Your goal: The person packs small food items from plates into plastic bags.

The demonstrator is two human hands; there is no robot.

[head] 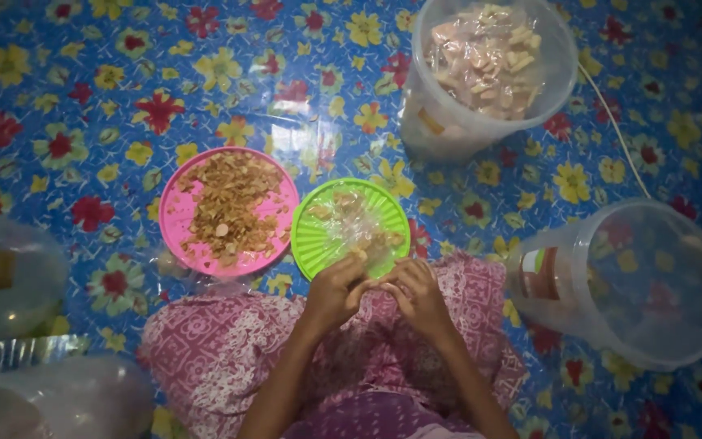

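My left hand (336, 291) and my right hand (416, 293) meet just below the near rim of a green ribbed plate (312, 240). Both pinch a small clear plastic bag (361, 232) that lies over the plate with a few pale brown snack pieces inside. The fingers are curled around the bag's near end. To the left of the green plate sits a pink plate (174, 213) heaped with brown fried chips (229, 207). My lap, in pink patterned cloth (229, 341), lies under both forearms.
A clear plastic bucket (448, 122) filled with pale snacks stands at the back right. An empty clear bucket (652, 284) with a label lies tilted on the right. Clear plastic bags (10, 276) bulge at the left edge. A blue floral mat (83, 122) covers the floor.
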